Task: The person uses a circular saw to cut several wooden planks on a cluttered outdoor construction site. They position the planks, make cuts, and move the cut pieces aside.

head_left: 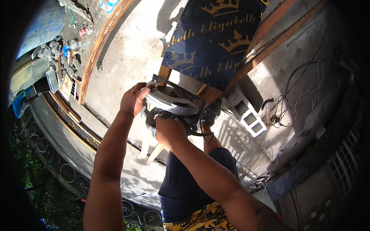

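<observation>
A circular saw (173,104), with a pale grey rounded guard and a dark base plate, is tilted in front of me at the near end of the wooden pieces. My right hand (169,131) is closed round its rear handle, the fingers partly hidden by the saw body. My left hand (135,99) grips the saw's left front edge, fingertips near the base plate. Just beyond the saw lies a dark blue printed panel (210,46) with gold crowns. Under its near corner, a wooden beam (212,94) reaches toward the saw. I cannot see whether the blade touches wood.
A hollow concrete block (252,121) sits right of my foot. Loose cables (287,104) tangle on the concrete floor farther right. Long reddish beams (277,42) run along the panel's right side. A curved-looking timber (96,50) lies at left, near rubble (52,50).
</observation>
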A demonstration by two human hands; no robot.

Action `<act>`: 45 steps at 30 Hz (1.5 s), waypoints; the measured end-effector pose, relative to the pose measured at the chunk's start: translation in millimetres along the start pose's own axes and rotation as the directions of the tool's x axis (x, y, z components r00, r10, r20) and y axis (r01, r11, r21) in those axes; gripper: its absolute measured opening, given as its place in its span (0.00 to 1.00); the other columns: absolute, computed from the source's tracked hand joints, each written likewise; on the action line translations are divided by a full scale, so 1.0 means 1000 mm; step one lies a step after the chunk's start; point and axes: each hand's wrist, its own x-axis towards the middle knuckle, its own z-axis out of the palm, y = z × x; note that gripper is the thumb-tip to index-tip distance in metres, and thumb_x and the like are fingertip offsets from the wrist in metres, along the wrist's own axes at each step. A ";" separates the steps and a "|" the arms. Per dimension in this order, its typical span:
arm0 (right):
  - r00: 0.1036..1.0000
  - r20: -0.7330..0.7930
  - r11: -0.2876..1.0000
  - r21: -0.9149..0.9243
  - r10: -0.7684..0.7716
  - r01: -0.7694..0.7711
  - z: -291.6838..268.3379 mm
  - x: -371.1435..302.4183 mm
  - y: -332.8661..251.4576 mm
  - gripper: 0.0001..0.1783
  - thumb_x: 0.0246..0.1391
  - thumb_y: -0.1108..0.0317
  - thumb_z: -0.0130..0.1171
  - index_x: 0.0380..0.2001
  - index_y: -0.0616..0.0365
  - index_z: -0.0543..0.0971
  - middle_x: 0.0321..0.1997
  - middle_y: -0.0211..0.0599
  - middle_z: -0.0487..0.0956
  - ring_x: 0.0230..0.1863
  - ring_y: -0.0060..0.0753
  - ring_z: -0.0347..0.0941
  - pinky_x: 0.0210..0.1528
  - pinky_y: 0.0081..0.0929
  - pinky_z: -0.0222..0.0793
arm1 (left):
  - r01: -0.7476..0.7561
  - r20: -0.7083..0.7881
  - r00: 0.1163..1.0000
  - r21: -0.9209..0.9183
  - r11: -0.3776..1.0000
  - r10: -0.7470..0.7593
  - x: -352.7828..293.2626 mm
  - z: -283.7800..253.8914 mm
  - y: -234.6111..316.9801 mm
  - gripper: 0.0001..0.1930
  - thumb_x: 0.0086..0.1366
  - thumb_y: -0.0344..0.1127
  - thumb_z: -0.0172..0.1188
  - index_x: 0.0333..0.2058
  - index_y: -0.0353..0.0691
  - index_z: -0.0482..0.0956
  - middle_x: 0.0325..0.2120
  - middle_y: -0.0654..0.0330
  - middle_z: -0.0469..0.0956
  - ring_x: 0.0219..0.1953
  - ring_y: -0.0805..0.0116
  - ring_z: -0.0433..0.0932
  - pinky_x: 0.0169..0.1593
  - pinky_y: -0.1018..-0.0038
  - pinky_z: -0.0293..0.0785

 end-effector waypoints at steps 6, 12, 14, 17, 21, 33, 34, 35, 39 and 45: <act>0.999 0.049 1.000 0.014 0.014 -0.015 -0.005 0.000 -0.003 0.16 0.56 0.70 0.53 0.48 0.60 0.79 0.33 0.54 0.86 0.40 0.55 0.86 0.45 0.50 0.81 | 0.004 0.001 1.000 0.004 1.000 -0.004 -0.002 0.001 -0.002 0.35 0.51 0.23 0.64 0.60 0.58 0.79 0.55 0.54 0.79 0.48 0.49 0.84 0.48 0.59 0.84; 0.996 0.080 0.999 -0.001 0.045 -0.045 -0.007 0.002 -0.002 0.17 0.55 0.70 0.55 0.48 0.58 0.80 0.36 0.53 0.87 0.42 0.55 0.86 0.46 0.50 0.81 | 0.020 0.007 1.000 0.007 1.000 -0.020 -0.002 0.003 -0.003 0.35 0.52 0.23 0.64 0.60 0.59 0.79 0.55 0.54 0.79 0.49 0.48 0.84 0.49 0.59 0.84; 0.996 0.080 0.999 -0.008 0.038 -0.038 -0.008 0.004 -0.002 0.17 0.55 0.70 0.55 0.48 0.58 0.80 0.36 0.53 0.87 0.42 0.55 0.86 0.47 0.50 0.81 | 0.025 0.013 1.000 0.005 1.000 -0.025 -0.001 0.003 -0.003 0.35 0.52 0.23 0.65 0.60 0.59 0.79 0.55 0.54 0.79 0.49 0.48 0.84 0.49 0.59 0.84; 0.995 0.086 0.999 -0.015 0.041 -0.040 -0.010 0.005 -0.002 0.17 0.55 0.70 0.56 0.48 0.58 0.80 0.36 0.53 0.87 0.43 0.55 0.86 0.47 0.49 0.81 | 0.022 0.007 1.000 -0.008 1.000 -0.022 0.000 0.003 -0.003 0.34 0.52 0.23 0.65 0.59 0.57 0.80 0.55 0.54 0.80 0.49 0.48 0.84 0.49 0.59 0.84; 0.996 0.079 0.999 -0.016 0.046 -0.044 -0.011 0.007 -0.002 0.16 0.54 0.71 0.56 0.47 0.58 0.80 0.36 0.53 0.87 0.43 0.56 0.86 0.48 0.50 0.81 | 0.016 -0.007 1.000 -0.009 1.000 -0.016 0.002 0.003 -0.002 0.31 0.50 0.22 0.65 0.55 0.53 0.81 0.54 0.54 0.80 0.49 0.48 0.84 0.48 0.59 0.84; 0.995 0.091 0.999 -0.011 0.049 -0.048 -0.006 0.018 0.004 0.14 0.54 0.69 0.57 0.44 0.56 0.81 0.36 0.52 0.87 0.43 0.56 0.86 0.48 0.49 0.81 | -0.006 0.004 1.000 0.055 0.998 0.006 0.006 0.002 -0.006 0.32 0.53 0.25 0.66 0.58 0.60 0.80 0.49 0.56 0.81 0.51 0.52 0.82 0.52 0.61 0.82; 0.995 0.085 0.999 -0.007 0.046 -0.046 -0.004 0.020 0.005 0.14 0.54 0.69 0.57 0.44 0.56 0.81 0.36 0.52 0.87 0.43 0.56 0.86 0.48 0.49 0.81 | -0.011 0.002 1.000 0.057 0.998 0.011 0.007 0.001 -0.006 0.32 0.53 0.25 0.65 0.57 0.60 0.80 0.49 0.56 0.81 0.51 0.53 0.82 0.52 0.62 0.82; 0.996 0.081 0.999 -0.003 0.044 -0.044 -0.003 0.020 0.005 0.14 0.54 0.69 0.56 0.44 0.56 0.81 0.36 0.52 0.87 0.43 0.56 0.86 0.48 0.49 0.81 | -0.020 -0.008 1.000 0.070 0.997 0.021 0.006 0.002 -0.008 0.31 0.53 0.26 0.65 0.57 0.60 0.81 0.49 0.56 0.81 0.51 0.53 0.82 0.52 0.62 0.82; 0.997 0.069 0.999 -0.005 0.032 -0.031 0.001 0.025 0.006 0.14 0.55 0.68 0.56 0.44 0.55 0.81 0.36 0.52 0.87 0.43 0.56 0.86 0.48 0.50 0.81 | -0.031 -0.010 0.999 0.105 0.994 0.033 0.008 0.004 -0.014 0.29 0.53 0.27 0.65 0.55 0.59 0.81 0.47 0.56 0.81 0.50 0.52 0.82 0.52 0.61 0.81; 0.998 0.064 1.000 -0.011 0.022 -0.021 0.007 0.033 0.008 0.15 0.54 0.68 0.56 0.45 0.56 0.81 0.37 0.53 0.87 0.43 0.55 0.86 0.48 0.49 0.81 | -0.046 -0.011 0.999 0.093 0.995 0.048 0.009 0.004 -0.019 0.31 0.53 0.26 0.65 0.56 0.60 0.79 0.47 0.56 0.80 0.49 0.52 0.82 0.51 0.61 0.81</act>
